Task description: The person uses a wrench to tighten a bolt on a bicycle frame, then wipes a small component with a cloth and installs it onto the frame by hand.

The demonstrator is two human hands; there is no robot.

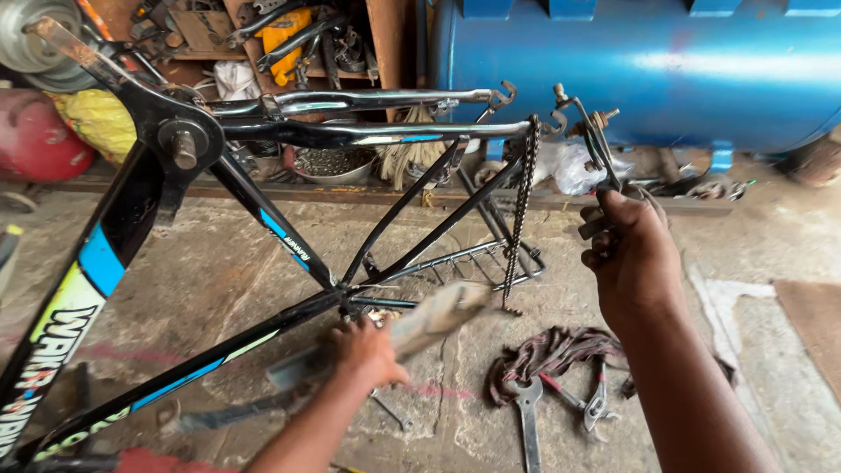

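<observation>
Both hands are busy on the upside-down bike frame [263, 210]. Right hand [632, 254] is closed around the derailleur [596, 140] up by the rear dropout, next to the chain [520, 210] hanging straight down. Left hand [366, 350] is wrapped around a blurred tool [429, 320], maybe a hammer, low near the frame tubes. Frame sits on the concrete floor [745, 263], looks stiff and fairly heavy, best grabbed by the tubes. Chain's floppy and likely greasy, so slippery. Spanner [528, 412] and pliers [597, 403] lie on the floor by a rag [552, 350].
</observation>
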